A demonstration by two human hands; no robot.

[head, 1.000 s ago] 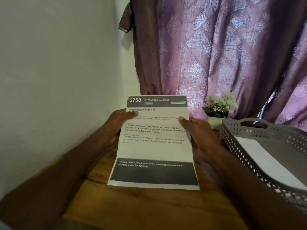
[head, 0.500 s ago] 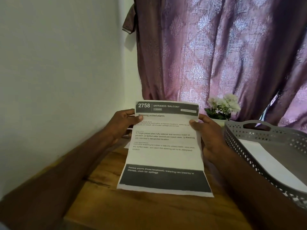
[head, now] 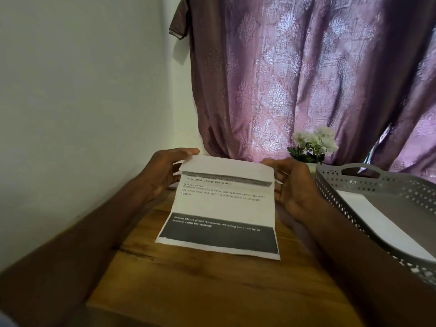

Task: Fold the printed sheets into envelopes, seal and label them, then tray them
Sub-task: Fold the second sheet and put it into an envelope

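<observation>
Sheet [head: 221, 204]: head view, I see it over the table [head: 212, 291], top edge folded toward me.
Left hand [head: 165, 173]: pinches the fold's left corner.
Right hand [head: 292, 185]: grips the right edge.
Risk: uneven corners would skew my crease.
Tray [head: 358, 182]: right, near.

Lighting dim, indoor. Main source is daylight passing through the purple curtain [head: 306, 79], which glows brightest in its lower middle folds. White wall [head: 82, 90] at left evenly lit, greyish, darkening toward the bottom. Forearms and near edge of the wooden counter [head: 212, 279] fall into deep shadow. Text on the printed sheet [head: 221, 208] soft, partly legible; its folded-over top edge smeared by motion blur. Wide-angle bending at frame edges. No glare.
</observation>
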